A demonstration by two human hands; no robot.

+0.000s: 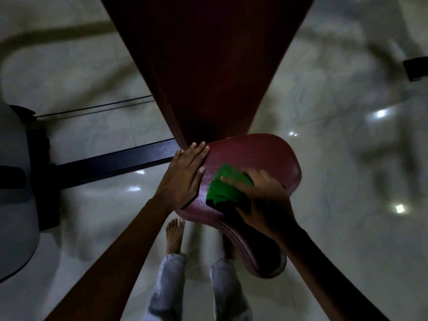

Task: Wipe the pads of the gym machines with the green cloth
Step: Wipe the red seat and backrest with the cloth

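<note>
Two red pads show in the head view: a rounded seat pad near the person, and a long back pad that rises from the seat's far edge and widens toward the top of the picture. There is one green cloth, two hands and two bare feet.

The cloth is bright green, bunched into folds, with a darker shadowed part at its near edge. It lies on the top of the seat pad, about midway across, under the right hand. That hand presses down on the cloth with its fingers curled over it, one finger stretched along the green fabric; its edges are slightly blurred. The left hand lies flat on the left side of the seat pad, fingers straight and close together, tips reaching the corner where seat and back pad meet. It holds nothing.

The seat pad has a grained, faintly shiny surface, and its near end curves downward. To the left, one dark metal bar runs from the pads toward a pale rounded housing at the picture's edge. The floor is glossy pale tile with several bright reflections. The person wears light trousers.
</note>
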